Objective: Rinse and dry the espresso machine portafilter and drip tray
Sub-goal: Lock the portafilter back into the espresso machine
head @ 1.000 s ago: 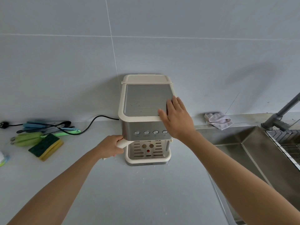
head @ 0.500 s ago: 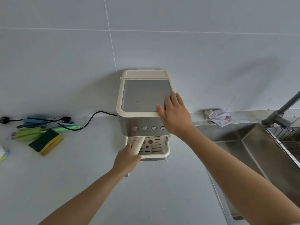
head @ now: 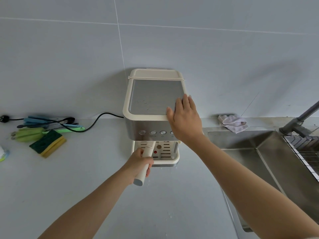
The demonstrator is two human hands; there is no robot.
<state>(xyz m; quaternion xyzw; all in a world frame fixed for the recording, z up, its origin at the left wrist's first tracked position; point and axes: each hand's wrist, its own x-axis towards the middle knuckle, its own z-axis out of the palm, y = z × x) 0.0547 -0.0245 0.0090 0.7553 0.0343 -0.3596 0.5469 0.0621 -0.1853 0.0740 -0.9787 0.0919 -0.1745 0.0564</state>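
A cream and steel espresso machine point(head: 155, 99) stands against the wall on the grey counter. My left hand point(head: 140, 160) is closed round the cream portafilter handle point(head: 144, 171), which points toward me from under the machine's front; the portafilter's head is hidden beneath the button panel. My right hand point(head: 185, 119) lies flat on the front right corner of the machine's top, fingers spread. The cream drip tray point(head: 168, 155) with its slotted grate sits in the machine's base.
A steel sink point(head: 259, 161) with a tap point(head: 298, 121) lies to the right, with a wire rack point(head: 309, 152) in it. A crumpled pale cloth point(head: 233, 124) rests behind the sink. At left lie a green-yellow sponge point(head: 48, 144), brushes and utensils point(head: 43, 124), and the black power cord point(head: 96, 121).
My left hand has swung the portafilter handle from pointing left to pointing straight toward me. My right hand stays pressed on the machine's top.
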